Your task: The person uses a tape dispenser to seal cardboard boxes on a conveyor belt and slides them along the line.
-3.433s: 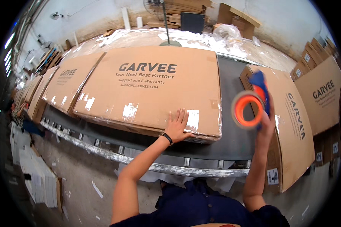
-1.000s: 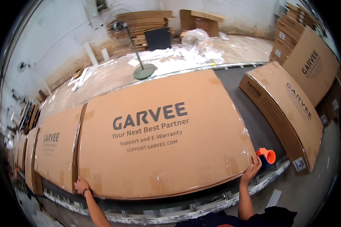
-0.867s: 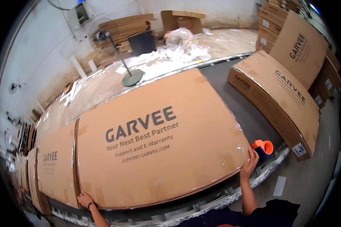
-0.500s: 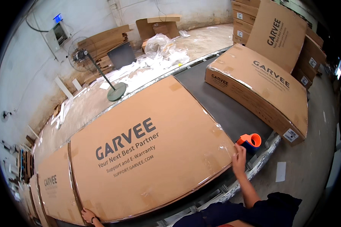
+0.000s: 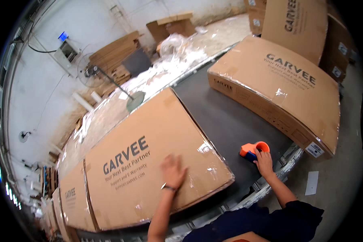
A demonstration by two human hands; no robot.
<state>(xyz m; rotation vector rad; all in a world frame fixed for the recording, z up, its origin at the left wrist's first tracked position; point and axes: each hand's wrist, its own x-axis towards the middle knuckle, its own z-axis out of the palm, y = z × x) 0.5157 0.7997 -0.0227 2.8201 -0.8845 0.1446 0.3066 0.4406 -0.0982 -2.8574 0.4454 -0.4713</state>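
Note:
A large flat cardboard box with dark print lies on the dark conveyor belt in front of me. Over its right half is my left hand, fingers spread and a little blurred, with a band at the wrist. Whether the palm presses on the cardboard I cannot make out. To the right of that box, an orange and blue tape dispenser rests on the belt. My right hand has its fingers closed on the dispenser's near right side, beside the orange ring.
Another cardboard box lies farther right across the belt, with upright boxes behind it. More boxes line up at the left. Past the far rail stand a fan, flattened cardboard and white plastic wrap.
My left hand has gone from the large box's near left edge onto its top. My right hand has left the box corner for the tape dispenser. The large box has shifted left relative to the dispenser.

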